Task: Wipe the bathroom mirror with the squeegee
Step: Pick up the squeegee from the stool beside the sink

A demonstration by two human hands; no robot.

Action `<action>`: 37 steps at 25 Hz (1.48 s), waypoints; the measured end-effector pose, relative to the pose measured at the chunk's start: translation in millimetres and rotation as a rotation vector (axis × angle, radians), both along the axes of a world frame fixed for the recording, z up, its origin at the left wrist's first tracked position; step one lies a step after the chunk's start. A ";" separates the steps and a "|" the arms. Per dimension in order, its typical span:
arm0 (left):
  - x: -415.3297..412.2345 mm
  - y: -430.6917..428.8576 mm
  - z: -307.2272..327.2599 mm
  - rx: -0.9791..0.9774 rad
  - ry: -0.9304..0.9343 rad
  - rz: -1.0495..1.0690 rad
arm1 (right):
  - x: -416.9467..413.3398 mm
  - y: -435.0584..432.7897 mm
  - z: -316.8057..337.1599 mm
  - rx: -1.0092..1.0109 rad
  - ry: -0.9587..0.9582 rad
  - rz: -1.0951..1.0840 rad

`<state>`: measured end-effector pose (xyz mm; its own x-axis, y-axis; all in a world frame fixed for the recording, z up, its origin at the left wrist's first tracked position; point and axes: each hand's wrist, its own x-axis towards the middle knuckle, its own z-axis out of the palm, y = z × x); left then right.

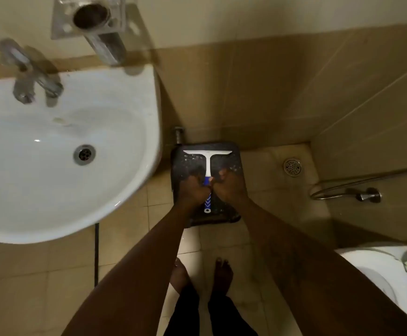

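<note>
Blue at the grip and white at the blade, the squeegee [207, 163] lies flat on a dark speckled stool [237, 161] that stands on the tiled floor [124, 238], just beside the sink [149, 117]. Its blade end points away from me, toward the wall. I am bent over it with both arms reaching down.

My left hand [195, 187] has its fingers curled round the blue handle from the left, covering the middle of it. My right hand [230, 185] is curled too and sits against the handle from the other side. Whether it truly grips or only rests there, I cannot tell from this angle. The loop end of the handle shows below my knuckles and the white stem above them.

As I judge it, this is the very start of the job: picking up the tool. No wiping has begun, and the mirror is nowhere in my view, so I take it to be higher up the wall above the sink.

The next move, I think, asks for a firm hold on the handle with one hand, a clean lift so the blade clears the stool, and then straightening up to face the glass. The stool top looks wet, so the handle may be slippery. I would close my grip well before lifting, and keep the blade clear of the sink edge as it rises.
</note>
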<state>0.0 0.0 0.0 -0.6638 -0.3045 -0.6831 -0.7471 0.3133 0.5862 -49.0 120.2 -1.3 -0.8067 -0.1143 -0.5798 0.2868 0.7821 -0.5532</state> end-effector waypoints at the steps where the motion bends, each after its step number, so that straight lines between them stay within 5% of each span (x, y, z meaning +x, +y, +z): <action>1: -2.1 2.9 -15.4 0.035 -0.016 0.092 | -0.1 -3.6 -13.2 -0.032 -0.009 -0.023; 4: -7.3 8.6 -54.1 0.275 -0.173 0.425 | -1.4 -12.1 -46.8 -0.035 -0.061 -0.061; 14: -11.1 2.8 -91.3 0.379 -0.208 0.545 | 4.1 -37.2 -112.1 -0.120 -0.136 -0.160; 22: -8.8 -1.0 -7.3 0.195 -0.104 0.301 | 9.3 -26.4 -38.9 -0.197 -0.188 -0.255; 31: 19.5 -22.5 132.2 -0.133 0.087 -0.196 | 39.3 -6.1 108.7 -0.272 0.021 -0.261; 37: 35.1 -32.3 220.7 -0.327 0.221 -0.302 | 60.6 1.4 191.0 -0.284 0.249 -0.144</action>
